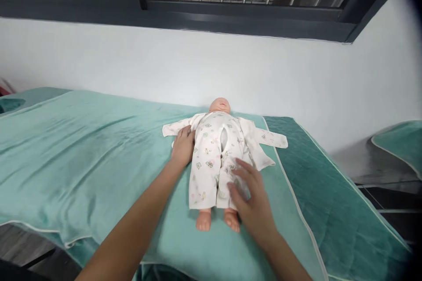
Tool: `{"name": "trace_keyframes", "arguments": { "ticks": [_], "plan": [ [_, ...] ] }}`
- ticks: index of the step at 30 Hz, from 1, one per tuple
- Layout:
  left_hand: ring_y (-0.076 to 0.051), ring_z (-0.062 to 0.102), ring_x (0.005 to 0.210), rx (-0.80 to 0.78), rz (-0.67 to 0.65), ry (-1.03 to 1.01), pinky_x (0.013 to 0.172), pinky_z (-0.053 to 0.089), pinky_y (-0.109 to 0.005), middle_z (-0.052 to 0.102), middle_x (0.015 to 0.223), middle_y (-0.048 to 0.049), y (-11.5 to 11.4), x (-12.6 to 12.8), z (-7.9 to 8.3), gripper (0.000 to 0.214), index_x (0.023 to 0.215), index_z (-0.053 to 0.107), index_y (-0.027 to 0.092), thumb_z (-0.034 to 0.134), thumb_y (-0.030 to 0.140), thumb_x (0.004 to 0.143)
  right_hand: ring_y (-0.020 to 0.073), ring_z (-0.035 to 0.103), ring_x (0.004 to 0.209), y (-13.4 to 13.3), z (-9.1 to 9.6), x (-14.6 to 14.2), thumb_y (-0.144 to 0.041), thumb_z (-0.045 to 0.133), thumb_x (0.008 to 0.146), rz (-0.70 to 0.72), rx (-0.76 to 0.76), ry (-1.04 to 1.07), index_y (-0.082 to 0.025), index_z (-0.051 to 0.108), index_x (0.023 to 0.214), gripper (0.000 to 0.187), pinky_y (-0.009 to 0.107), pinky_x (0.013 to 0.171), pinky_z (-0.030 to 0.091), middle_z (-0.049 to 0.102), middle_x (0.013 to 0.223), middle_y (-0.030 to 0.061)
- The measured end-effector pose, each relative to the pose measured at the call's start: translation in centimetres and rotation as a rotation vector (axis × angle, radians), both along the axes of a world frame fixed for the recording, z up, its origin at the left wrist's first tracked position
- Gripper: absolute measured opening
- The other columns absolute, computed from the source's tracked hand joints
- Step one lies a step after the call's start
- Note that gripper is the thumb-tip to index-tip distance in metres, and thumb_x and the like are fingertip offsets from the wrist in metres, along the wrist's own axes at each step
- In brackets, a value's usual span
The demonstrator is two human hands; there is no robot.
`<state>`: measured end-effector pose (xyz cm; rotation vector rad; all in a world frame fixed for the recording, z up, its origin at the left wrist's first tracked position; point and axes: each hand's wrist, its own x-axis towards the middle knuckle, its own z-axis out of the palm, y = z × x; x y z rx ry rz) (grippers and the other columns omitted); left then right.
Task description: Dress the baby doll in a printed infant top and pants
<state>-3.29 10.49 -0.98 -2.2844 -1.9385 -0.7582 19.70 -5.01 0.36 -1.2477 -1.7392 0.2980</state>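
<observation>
Reaching over printed white trousers, the right hand has fingers spread. The left hand lies along their other side, fingers close together, any pinch unclear. The baby doll lies face-up on a mint-green blanket by the white wall.

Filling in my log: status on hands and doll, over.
Doll face-up, shirt flap spread beside it. Left hand at its side. Right hand open over trouser leg, contact unclear.

A barefoot doll lies face up on the green sheet in white printed trousers and a matching jacket whose sleeves stretch out sideways.
</observation>
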Motion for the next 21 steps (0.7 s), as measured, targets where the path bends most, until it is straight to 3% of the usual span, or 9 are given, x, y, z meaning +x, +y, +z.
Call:
{"name": "trace_keyframes", "arguments": {
  "ticks": [3,7,11,17,21],
  "plan": [
    [-0.028,0.039,0.134,-0.013,0.062,-0.006,0.108,0.037,-0.041,0.045,0.146,-0.0115,-0.1,0.2,0.1,0.039,0.125,0.061,0.019,0.04,0.018,0.091,0.034,0.035,0.14,-3.8,0.7,-2.1,-0.023,0.062,0.085,0.055,-0.021,-0.289,-0.025,0.062,0.104,0.019,0.062,0.109,0.034,0.045,0.148,0.0091],
    [-0.026,0.048,0.123,-0.052,0.141,0.011,0.101,0.041,-0.037,0.053,0.136,-0.0101,-0.1,0.4,0.4,0.037,0.12,0.062,0.021,0.04,0.017,0.09,0.0376,0.038,0.138,-4.7,0.7,-4.1,-0.013,0.057,0.084,-0.051,-0.013,-0.466,-0.021,0.064,0.099,0.018,0.07,0.109,0.026,0.048,0.147,0.0121],
    [-0.026,0.053,0.113,-0.056,0.17,0.032,0.095,0.042,-0.038,0.06,0.123,-0.0118,-0.1,0.6,0.5,0.034,0.116,0.062,0.02,0.039,0.017,0.091,0.0366,0.042,0.134,-4.3,0.9,-4.8,-0.012,0.053,0.086,-0.076,0.007,-0.465,-0.021,0.066,0.09,0.016,0.068,0.11,0.025,0.056,0.137,0.011],
    [-0.028,0.051,0.114,-0.043,0.2,0.05,0.094,0.041,-0.042,0.059,0.121,-0.0132,0.2,0.9,0.3,0.031,0.111,0.062,0.02,0.037,0.018,0.093,0.0326,0.045,0.132,-6.1,3.4,-4.9,-0.018,0.056,0.086,0.055,0.05,-0.387,-0.026,0.064,0.094,0.014,0.066,0.114,0.022,0.059,0.131,0.0062],
    [-0.029,0.05,0.115,-0.05,0.21,0.05,0.094,0.041,-0.043,0.059,0.121,-0.0127,0.4,0.9,0.2,0.031,0.111,0.062,0.021,0.037,0.019,0.093,0.0302,0.047,0.129,-7.0,2.6,-3.7,-0.019,0.052,0.09,0.096,0.036,-0.345,-0.028,0.063,0.102,0.019,0.061,0.111,0.031,0.056,0.133,0.0057]
  ]
}}
